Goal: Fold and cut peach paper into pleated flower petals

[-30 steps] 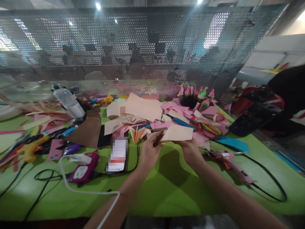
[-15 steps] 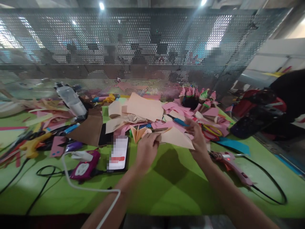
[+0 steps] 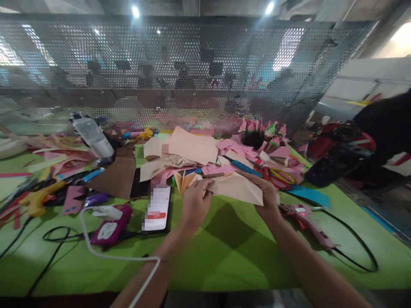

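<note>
Holding a pale peach sheet of thin paper (image 3: pixel 239 188) between them, both bare hands work above the near middle of a glossy lime-green tabletop (image 3: pixel 224 265). The left hand (image 3: pixel 196 203) pinches the sheet's left end between thumb and curled fingers, a narrow grip. The right hand (image 3: pixel 267 194) clasps the opposite end, its thumb and palm side partly hidden by the paper, so the exact finger placement there cannot be told. The sheet is bent and tilted, its lower right corner pointing down toward the right wrist, and a dark shadow falls on the green surface below.

Just beside the left hand stands a folded, fan-like piece of orange-peach paper (image 3: pixel 182 182). Farther left lies a smartphone with a lit white screen (image 3: pixel 157 211), then a magenta power bank with a white patch (image 3: pixel 111 229); a white cable (image 3: pixel 120 258) loops from there across the left forearm.

Near the right wrist lies a pink glue gun with a red light (image 3: pixel 314 226), a flat bright-blue piece (image 3: pixel 311 195) behind it. Beyond the sheet are a slim blue-handled tool (image 3: pixel 245 167) and a heap of pink paper scraps (image 3: pixel 236 146).
</note>
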### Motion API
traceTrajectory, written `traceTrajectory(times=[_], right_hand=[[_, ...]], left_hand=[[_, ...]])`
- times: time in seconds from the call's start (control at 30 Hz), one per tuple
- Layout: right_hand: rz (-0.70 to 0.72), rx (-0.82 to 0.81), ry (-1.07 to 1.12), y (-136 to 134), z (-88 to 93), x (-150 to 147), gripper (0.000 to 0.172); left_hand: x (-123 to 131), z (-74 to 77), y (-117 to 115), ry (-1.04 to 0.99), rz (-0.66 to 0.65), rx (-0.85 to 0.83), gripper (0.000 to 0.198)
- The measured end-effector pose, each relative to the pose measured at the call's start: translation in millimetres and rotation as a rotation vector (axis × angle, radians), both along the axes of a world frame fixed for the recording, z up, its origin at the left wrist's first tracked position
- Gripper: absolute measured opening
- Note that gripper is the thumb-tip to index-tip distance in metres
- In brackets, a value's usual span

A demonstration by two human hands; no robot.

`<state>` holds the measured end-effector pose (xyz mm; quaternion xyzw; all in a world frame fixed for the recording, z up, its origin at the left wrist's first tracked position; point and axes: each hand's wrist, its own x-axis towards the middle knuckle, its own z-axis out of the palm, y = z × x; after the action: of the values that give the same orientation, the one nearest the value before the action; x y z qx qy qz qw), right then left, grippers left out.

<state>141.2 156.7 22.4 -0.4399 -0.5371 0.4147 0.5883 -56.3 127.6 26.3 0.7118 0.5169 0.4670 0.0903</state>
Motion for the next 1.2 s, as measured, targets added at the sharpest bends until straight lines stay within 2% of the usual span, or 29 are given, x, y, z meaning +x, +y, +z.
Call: traceTrajectory(times=[0.1,0.2,0.3,0.47,0.6,0.67,0.77,0.83,0.93,1.03,1.2], right_hand=[[0.064,-0.091,0.091,2.1,-0.2,-0.8,0.034],[0.089,-0.076,-0.018,7.2,-0.2,5.6,0.038],[0.129,-0.041,-0.113,14.3,1.3,17.8,0.046],[0.161,0.042,-0.029,14.6,9.8,28.0,0.028],[0.331,-0.102,-0.157,6.3,12.9,19.6,0.036],[0.365,-0.162,-0.179,3.6,11.3,14.3,0.040],[0.343,-0.205,-0.144,1.8,7.6,8.4,0.041],[0.324,-0.210,-0.123,1.2,6.0,6.0,0.042],[0.294,-0.207,-0.098,0.5,5.4,4.0,0.044],[0.277,-0.210,-0.064,-0.1,5.6,3.4,0.043],[0.267,-0.221,-0.040,-0.3,5.5,3.0,0.043]], left_hand=[[-0.1,-2.9,1.6,-0.036,0.005,0.009,0.037],[-4.9,-4.0,4.4,0.004,0.013,0.076,0.038],[-12.6,-2.8,7.8,0.098,0.024,0.219,0.037],[-17.4,-0.5,11.2,0.307,-0.025,0.349,0.037],[-13.6,0.3,10.1,0.366,-0.132,0.373,0.032],[-12.2,0.9,8.7,0.342,-0.159,0.343,0.034],[-11.2,1.9,7.0,0.203,-0.192,0.219,0.039],[-10.1,2.4,7.0,0.021,-0.191,0.081,0.039],[-7.1,2.6,9.5,-0.310,-0.180,-0.103,0.030],[-3.9,2.1,13.3,-0.560,-0.228,-0.203,0.017],[-3.2,2.1,15.1,-0.694,-0.299,-0.284,0.013]])
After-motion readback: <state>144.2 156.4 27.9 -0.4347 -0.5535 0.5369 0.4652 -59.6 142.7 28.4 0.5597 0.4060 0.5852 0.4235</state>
